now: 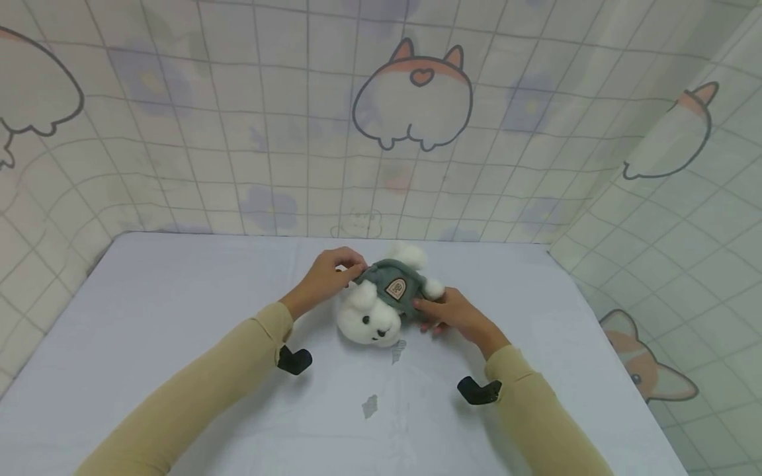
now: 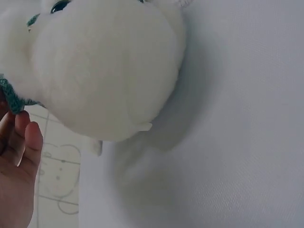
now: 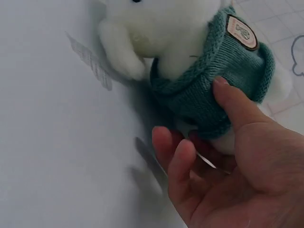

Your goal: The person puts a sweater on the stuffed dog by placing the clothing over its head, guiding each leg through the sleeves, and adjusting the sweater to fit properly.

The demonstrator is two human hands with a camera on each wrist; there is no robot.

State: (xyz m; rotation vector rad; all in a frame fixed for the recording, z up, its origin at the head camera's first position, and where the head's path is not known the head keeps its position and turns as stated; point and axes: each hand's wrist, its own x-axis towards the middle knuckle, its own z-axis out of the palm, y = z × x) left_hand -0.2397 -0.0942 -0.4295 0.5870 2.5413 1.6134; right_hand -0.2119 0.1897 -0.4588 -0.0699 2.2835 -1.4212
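A white plush toy animal (image 1: 369, 317) in a green knitted sweater (image 3: 204, 97) lies tilted at the table's far middle, its head toward the lower left. A pale oval patch (image 3: 242, 32) is on the sweater. At the toy's upper left, my left hand (image 1: 326, 274) pinches the sweater's edge; in the left wrist view its fingertips (image 2: 23, 121) meet green knit beside the big white head (image 2: 109, 71). My right hand (image 1: 461, 316) grips the sweater's lower right side, thumb (image 3: 232, 99) on top and some fingers partly hidden beneath.
The toy lies on a white-covered table (image 1: 196, 297). Two greyish marks or strips, one next to the toy's head and another grey patch (image 1: 370, 406), are nearer the front. A checked cloth (image 1: 286, 119) with cartoon animals hangs behind and at the sides. Black pieces (image 1: 294, 361) stick out by both sleeves.
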